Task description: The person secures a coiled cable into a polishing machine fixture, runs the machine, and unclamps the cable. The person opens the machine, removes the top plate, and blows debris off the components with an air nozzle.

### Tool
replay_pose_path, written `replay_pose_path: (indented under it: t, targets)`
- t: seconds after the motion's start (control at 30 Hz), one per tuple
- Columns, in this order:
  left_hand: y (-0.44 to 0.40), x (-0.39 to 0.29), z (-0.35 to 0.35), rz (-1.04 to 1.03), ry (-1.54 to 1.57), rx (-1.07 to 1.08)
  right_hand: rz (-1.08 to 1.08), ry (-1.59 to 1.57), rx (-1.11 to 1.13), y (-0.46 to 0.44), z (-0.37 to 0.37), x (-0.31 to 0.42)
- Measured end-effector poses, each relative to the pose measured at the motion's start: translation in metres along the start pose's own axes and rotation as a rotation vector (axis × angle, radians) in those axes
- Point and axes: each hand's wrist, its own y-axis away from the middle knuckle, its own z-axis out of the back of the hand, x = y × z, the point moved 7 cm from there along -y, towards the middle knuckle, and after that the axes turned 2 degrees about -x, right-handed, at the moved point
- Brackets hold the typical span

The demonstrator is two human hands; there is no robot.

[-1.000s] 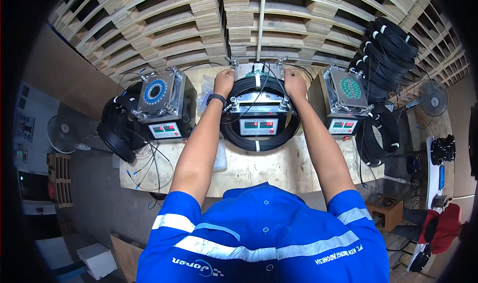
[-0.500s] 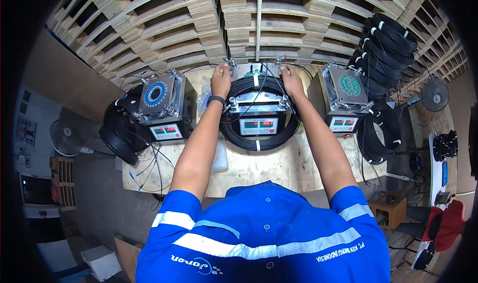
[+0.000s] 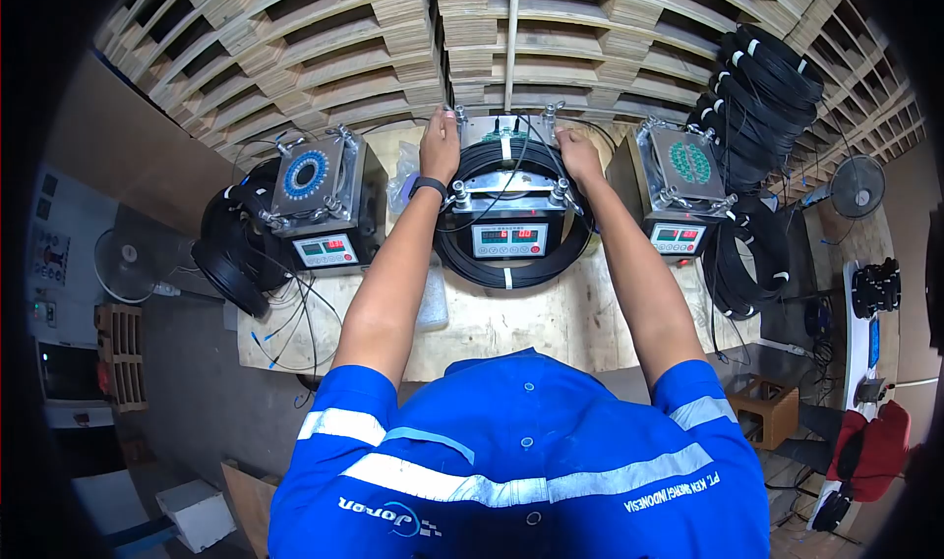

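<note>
In the middle of the bench stands a polishing machine with a lit red and green display and a metal top plate. A large coil of black cable hangs around it, bound with white ties. My left hand, wearing a dark wristband, is closed at the rear left corner clamp. At the rear right corner clamp, my right hand is curled, its fingertips partly hidden. Green-ringed connectors and black cable ends show on the plate between my hands.
Similar machines stand left, with blue connectors, and right, with green ones. Black cable coils are piled at the back right, more beside both machines. Wooden pallets form the back wall. A clear plastic block lies by my left forearm.
Both hands stay at the rear corners; the left has moved slightly up and its thumb points more upward. The middle machine's display reads differently. The view has shifted slightly.
</note>
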Motion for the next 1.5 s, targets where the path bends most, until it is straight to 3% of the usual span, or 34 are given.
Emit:
replay_pose_path:
  t: [0.07,0.37,0.43,0.57,0.7,0.77,0.87,0.97,1.1,1.17,1.3,1.5]
  targets:
    - [-0.002,0.004,0.000,0.001,-0.012,-0.019,0.105,-0.209,0.069,-0.004,-0.009,0.001]
    - [0.003,0.002,-0.001,0.076,-0.037,0.064,0.079,-0.214,-0.087,-0.002,-0.001,-0.003]
    - [-0.001,0.001,-0.001,-0.077,-0.167,0.010,0.090,-0.078,-0.158,0.002,0.008,0.002]
    - [0.008,-0.011,0.007,0.043,-0.117,-0.080,0.053,0.046,-0.150,0.015,0.017,0.014]
    - [0.007,-0.002,0.011,0.155,-0.137,-0.107,0.005,-0.115,0.037,0.002,0.000,0.000]
    - [0.008,-0.005,0.016,0.021,-0.165,-0.256,0.062,-0.175,0.041,-0.005,-0.008,-0.006]
    - [0.010,-0.008,0.010,0.112,-0.027,-0.080,0.128,-0.244,0.000,-0.012,-0.014,-0.009]
    - [0.012,-0.010,0.009,0.089,0.090,-0.116,0.122,-0.232,-0.060,-0.009,-0.007,-0.008]
    - [0.007,0.000,0.007,0.104,0.000,-0.081,0.116,-0.148,-0.109,-0.007,-0.003,-0.008]
    - [-0.005,0.020,0.002,-0.033,-0.037,-0.127,0.094,-0.100,-0.092,0.000,0.003,-0.001]
    - [0.005,0.004,0.006,0.063,0.060,-0.117,0.013,0.081,-0.103,0.009,0.012,0.006]
    - [0.013,-0.011,0.011,0.090,-0.008,-0.107,0.073,-0.085,-0.014,0.007,0.002,0.007]
